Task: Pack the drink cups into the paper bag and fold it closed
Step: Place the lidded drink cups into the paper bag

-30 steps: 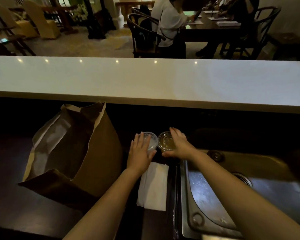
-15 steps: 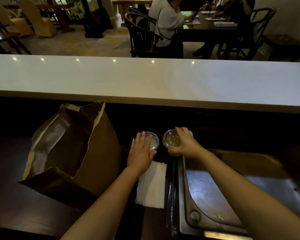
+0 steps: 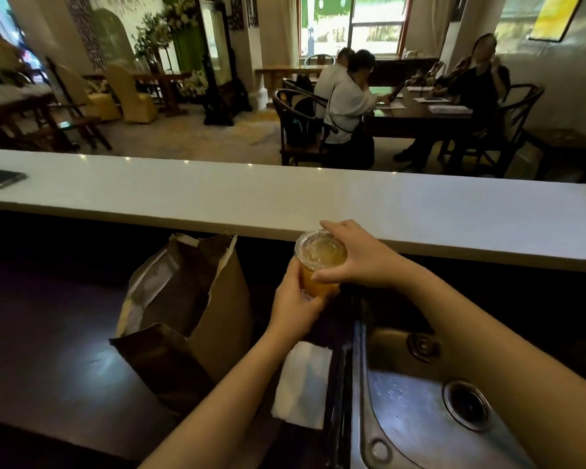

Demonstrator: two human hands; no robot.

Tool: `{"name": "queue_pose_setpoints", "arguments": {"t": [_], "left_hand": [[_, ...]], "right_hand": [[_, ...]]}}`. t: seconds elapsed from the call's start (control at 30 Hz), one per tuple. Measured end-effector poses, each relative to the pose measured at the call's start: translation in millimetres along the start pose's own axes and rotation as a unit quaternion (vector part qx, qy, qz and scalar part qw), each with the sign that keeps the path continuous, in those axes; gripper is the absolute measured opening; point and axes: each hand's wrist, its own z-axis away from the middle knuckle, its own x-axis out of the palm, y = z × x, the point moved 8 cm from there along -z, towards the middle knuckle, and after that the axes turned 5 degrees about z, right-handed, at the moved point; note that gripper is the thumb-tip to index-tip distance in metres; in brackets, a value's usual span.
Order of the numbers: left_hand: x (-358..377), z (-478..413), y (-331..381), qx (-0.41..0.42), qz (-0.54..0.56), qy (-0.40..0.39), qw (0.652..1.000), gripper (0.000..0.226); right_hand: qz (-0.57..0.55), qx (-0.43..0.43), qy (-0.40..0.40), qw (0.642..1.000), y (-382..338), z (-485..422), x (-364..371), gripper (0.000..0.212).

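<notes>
We find one drink cup (image 3: 318, 265) held clear of the dark tabletop (image 3: 48, 350), just right of the paper bag (image 3: 217, 319) and about level with its mouth. The left hand (image 3: 295, 306) grips the cup's lower body, its fingers (image 3: 294, 272) wrapped round the side facing the bag. The right hand (image 3: 356, 262) sits against the clear lid (image 3: 320, 247), with fingers (image 3: 334, 225) curled over the far rim and the thumb pinching the near rim. We judge this double hold a safeguard. One hand bears the weight of the amber drink, and the other keeps the lid seated and the cup upright for a move across to the bag.

The bag stands open, its mouth slack and its near wall slumped, which leaves a way in from the cup's side. A white napkin (image 3: 301, 384) lies flat on the tabletop right of the bag's base, below the cup. A steel sink (image 3: 420, 418) lies further right of the bag, beyond the napkin.

Not established:
- **Bag contents:** the interior is dark apart from a pale sheet or lining, so we cannot say whether anything is packed in it.
- **Second cup:** none is in view.
- **Cup base:** it is hidden by the left hand.
- **Bag's near corner:** it merges with the dark tabletop.
</notes>
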Motion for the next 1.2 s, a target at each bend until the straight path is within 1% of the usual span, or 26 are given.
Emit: {"name": "queue_pose_setpoints", "arguments": {"t": [0.03, 0.1, 0.23, 0.33, 0.4, 0.53, 0.6, 0.73, 0.83, 0.9, 0.93, 1.03, 1.07, 1.1, 1.2], "left_hand": [[-7, 2, 13, 0.010, 0.011, 0.021, 1.000, 0.063], [-20, 6, 39, 0.032, 0.000, 0.039, 0.999, 0.062], [-47, 15, 86, 0.068, -0.055, 0.047, 0.995, 0.060], [-69, 18, 105, 0.063, -0.103, 0.047, 0.992, 0.066], [-82, 18, 113, 0.062, -0.125, 0.041, 0.989, 0.068], [-116, 13, 122, 0.057, -0.176, 0.031, 0.982, 0.071], [-135, 9, 125, 0.059, -0.207, 0.030, 0.976, 0.072], [-167, -1, 120, 0.043, -0.218, 0.020, 0.975, 0.072], [-189, -9, 106, 0.019, -0.237, -0.026, 0.971, 0.067], [-206, -14, 90, -0.002, -0.287, -0.056, 0.956, 0.060], [-216, -17, 80, -0.011, -0.316, -0.055, 0.947, 0.057], [-246, -23, 54, -0.036, -0.382, -0.003, 0.923, 0.054], [-251, -24, 46, -0.046, -0.394, 0.002, 0.918, 0.052], [-252, -25, 38, -0.054, -0.398, -0.007, 0.916, 0.051], [-245, -23, 17, -0.068, -0.398, -0.073, 0.912, 0.047]], "right_hand": [[0.015, -0.014, -0.006, 1.000, -13, 0, -8, 0.100], [0.047, -0.033, -0.028, 0.998, -36, -1, -23, 0.103], [0.071, -0.054, -0.074, 0.993, -71, -3, -46, 0.104], [0.075, -0.073, -0.088, 0.991, -97, -9, -51, 0.104], [0.055, -0.079, -0.082, 0.992, -112, -16, -50, 0.101], [-0.026, -0.080, -0.059, 0.995, -139, -32, -43, 0.088], [-0.040, -0.080, -0.049, 0.995, -150, -44, -39, 0.088], [-0.054, -0.079, -0.044, 0.994, -172, -69, -28, 0.091], [-0.038, -0.077, -0.038, 0.996, -184, -87, -18, 0.093], [-0.018, -0.069, -0.022, 0.997, -186, -97, -8, 0.095], [-0.010, -0.061, -0.015, 0.998, -186, -102, -2, 0.095], [0.009, -0.036, -0.004, 0.999, -182, -113, 25, 0.094], [0.010, -0.027, -0.002, 1.000, -180, -116, 35, 0.095], [0.007, -0.018, 0.000, 1.000, -179, -118, 44, 0.096], [-0.012, 0.008, 0.005, 1.000, -174, -119, 68, 0.096]]}}
